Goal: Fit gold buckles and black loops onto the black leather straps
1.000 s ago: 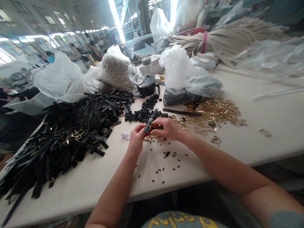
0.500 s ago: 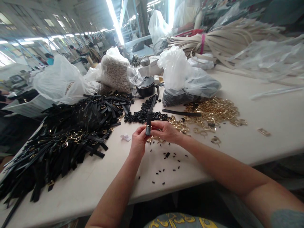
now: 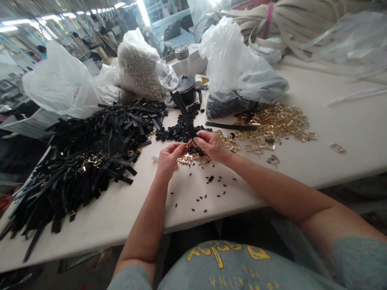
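Observation:
A black strap (image 3: 185, 117) slants up and to the left over the middle of the table. My right hand (image 3: 213, 147) is closed and pinches its lower end between thumb and fingers. Close beside it, my left hand (image 3: 172, 157) has thumb and forefinger pressed together at a glint of gold, seemingly the buckle (image 3: 187, 144) at the strap's near end; the fingers hide most of it. Under and behind the hands lie loose gold buckles (image 3: 189, 159) and a heap of small black loops (image 3: 172, 133).
A large pile of buckled black straps (image 3: 105, 149) covers the table's left side. More gold buckles (image 3: 281, 121) are heaped at right. Tiny black pieces (image 3: 205, 197) lie scattered in front. Plastic bags (image 3: 226, 60) and a black lidded pot (image 3: 186, 89) stand behind.
The strap has swung from nearly upright to leaning left, and more of its length shows. My right hand has shifted to its lower end. The camera view has tipped downward.

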A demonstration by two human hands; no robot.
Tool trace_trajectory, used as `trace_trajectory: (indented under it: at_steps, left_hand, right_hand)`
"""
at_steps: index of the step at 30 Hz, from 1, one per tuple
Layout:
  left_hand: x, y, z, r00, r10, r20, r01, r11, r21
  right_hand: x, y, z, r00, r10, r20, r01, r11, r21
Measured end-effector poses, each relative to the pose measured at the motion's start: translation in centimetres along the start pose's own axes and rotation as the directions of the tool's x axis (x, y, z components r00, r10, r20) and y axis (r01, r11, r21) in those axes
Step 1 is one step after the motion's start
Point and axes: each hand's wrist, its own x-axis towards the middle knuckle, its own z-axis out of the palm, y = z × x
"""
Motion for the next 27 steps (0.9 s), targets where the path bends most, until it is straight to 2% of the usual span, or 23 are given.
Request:
trace_trajectory:
  at_steps: [2, 5, 7, 10, 14, 16, 18, 20, 22, 24, 25, 27]
  left_hand:
    - [0.5, 0.3, -1.6, 0.997, 0.061, -0.036, -0.056, 0.989, 0.134]
    - [0.7, 0.4, -3.3, 0.996, 0.080, 0.027, -0.084, 0.918, 0.387]
    - [0.7, 0.2, -3.8, 0.995, 0.073, 0.063, -0.095, 0.859, 0.503]
    - [0.5, -0.3, -3.3, 0.992, 0.112, 0.060, -0.126, 0.820, 0.559]
    - [0.5, -1.1, -1.4, 0.981, 0.166, 0.096, -0.191, 0.794, 0.577]
    - [0.7, -1.4, -0.5, 0.959, 0.227, 0.167, -0.281, 0.723, 0.631]
    - [0.8, -1.7, 0.1, 0.929, 0.284, 0.236, -0.365, 0.605, 0.707]
    - [1.0, -1.8, 0.3, 0.917, 0.300, 0.263, -0.385, 0.491, 0.782]
    - [1.2, -1.9, 0.2, 0.923, 0.292, 0.250, -0.359, 0.428, 0.829]
    - [1.4, -2.1, 0.1, 0.933, 0.284, 0.221, -0.332, 0.442, 0.833]
    - [1.4, -2.2, 0.0, 0.940, 0.280, 0.195, -0.314, 0.486, 0.815]
    - [1.5, -2.3, -0.2, 0.964, 0.243, 0.108, -0.246, 0.659, 0.711]
  right_hand:
    - [0.2, 0.0, -0.2, 1.000, -0.003, -0.011, 0.003, 1.000, 0.007]
    - [0.3, -0.3, -0.4, 0.999, 0.026, 0.020, -0.026, 1.000, 0.009]
    - [0.2, -0.5, -0.5, 0.998, 0.030, 0.047, -0.028, 0.999, -0.036]
    - [0.3, -0.9, -1.1, 0.999, 0.004, 0.049, 0.001, 0.995, -0.098]
    - [0.9, -0.9, -2.0, 0.999, -0.050, -0.022, 0.045, 0.981, -0.187]
    - [1.0, -0.7, -2.2, 0.997, -0.067, -0.036, 0.057, 0.974, -0.221]
    - [1.1, -0.6, -2.2, 0.997, -0.065, -0.036, 0.055, 0.971, -0.232]
    - [1.1, -0.6, -2.1, 0.998, -0.052, -0.034, 0.043, 0.972, -0.230]
    - [1.0, -0.8, -2.1, 0.998, -0.045, -0.032, 0.036, 0.972, -0.232]
    - [1.0, -1.1, -2.0, 0.999, -0.042, -0.014, 0.038, 0.969, -0.244]
    - [0.9, -1.2, -2.0, 0.999, -0.039, 0.003, 0.038, 0.965, -0.258]
    - [0.8, -1.3, -1.8, 0.999, -0.015, 0.044, 0.027, 0.956, -0.292]
